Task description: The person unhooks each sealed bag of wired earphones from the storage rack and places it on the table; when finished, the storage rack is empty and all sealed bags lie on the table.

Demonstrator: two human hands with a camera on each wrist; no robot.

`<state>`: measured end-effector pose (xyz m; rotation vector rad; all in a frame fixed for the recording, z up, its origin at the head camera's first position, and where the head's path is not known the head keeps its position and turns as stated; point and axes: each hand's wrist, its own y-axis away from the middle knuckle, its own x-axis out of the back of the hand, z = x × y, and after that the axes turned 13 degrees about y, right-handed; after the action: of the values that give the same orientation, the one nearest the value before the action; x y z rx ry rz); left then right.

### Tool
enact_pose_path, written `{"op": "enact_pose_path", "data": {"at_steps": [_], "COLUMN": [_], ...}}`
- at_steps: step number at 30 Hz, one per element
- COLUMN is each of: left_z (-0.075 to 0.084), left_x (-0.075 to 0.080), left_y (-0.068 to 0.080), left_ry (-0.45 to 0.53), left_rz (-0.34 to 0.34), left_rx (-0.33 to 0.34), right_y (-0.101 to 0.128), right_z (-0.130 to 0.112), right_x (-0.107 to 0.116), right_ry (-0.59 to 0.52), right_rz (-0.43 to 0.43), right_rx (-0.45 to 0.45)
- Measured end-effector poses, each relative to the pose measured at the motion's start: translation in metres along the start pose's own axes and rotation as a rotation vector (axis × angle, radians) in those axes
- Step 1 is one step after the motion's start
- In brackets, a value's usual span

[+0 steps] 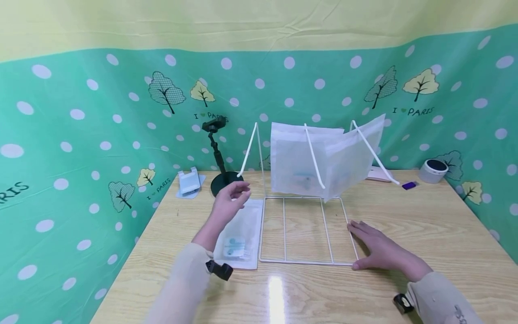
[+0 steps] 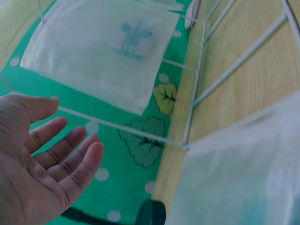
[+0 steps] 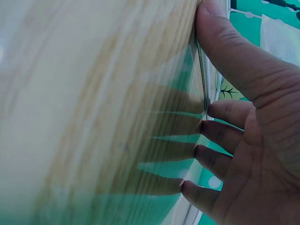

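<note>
A white wire rack (image 1: 284, 229) stands on the wooden table, its base grid lying flat and its prongs rising at the back. Two translucent white pouches lean between the prongs: a left pouch (image 1: 289, 155), nearly upright, and a right pouch (image 1: 352, 155), tilted. Beside the rack's left edge lies a third white pouch (image 1: 252, 229) with a teal print. My left hand (image 1: 229, 204) hovers over its far end, fingers loosely bent, palm bare in the left wrist view. My right hand (image 1: 378, 247) rests at the rack's right side, fingers spread, fingertips on the table by the base wire.
Behind my left hand is a black stand (image 1: 218, 157) with a round base. A small light-blue holder (image 1: 189, 182) sits to its left. At the back right are a white cylinder (image 1: 430, 176) with a dark top and a small purple item (image 1: 409, 185). A patterned green cloth hangs behind the table.
</note>
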<state>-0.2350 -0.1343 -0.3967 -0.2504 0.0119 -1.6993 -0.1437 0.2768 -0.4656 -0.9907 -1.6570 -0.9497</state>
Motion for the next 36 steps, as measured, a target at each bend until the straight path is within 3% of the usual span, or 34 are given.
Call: {"op": "enact_pose_path", "data": {"at_steps": [6, 15, 19, 27, 36], "left_z": [0.014, 0.029, 0.033, 0.034, 0.035], "left_x": [-0.026, -0.056, -0.063, -0.067, -0.073], "left_y": [-0.017, -0.044, -0.051, -0.052, -0.052], "left_ry": [0.095, 0.091, 0.106, 0.132, 0.093], "left_rz": [-0.045, 0.017, 0.030, 0.055, 0.093], "left_rx": [-0.066, -0.150, -0.165, -0.133, -0.141], "right_y": [0.001, 0.001, 0.000, 0.001, 0.002], "right_z": [0.000, 0.002, 0.002, 0.000, 0.000], "right_x": [-0.001, -0.002, -0.002, -0.001, -0.002], "right_ry": [0.001, 0.006, 0.000, -0.005, 0.005], "right_rz": [0.016, 0.035, 0.028, 0.023, 0.037], "right_rx": [0.016, 0.039, 0.030, 0.029, 0.038]}}
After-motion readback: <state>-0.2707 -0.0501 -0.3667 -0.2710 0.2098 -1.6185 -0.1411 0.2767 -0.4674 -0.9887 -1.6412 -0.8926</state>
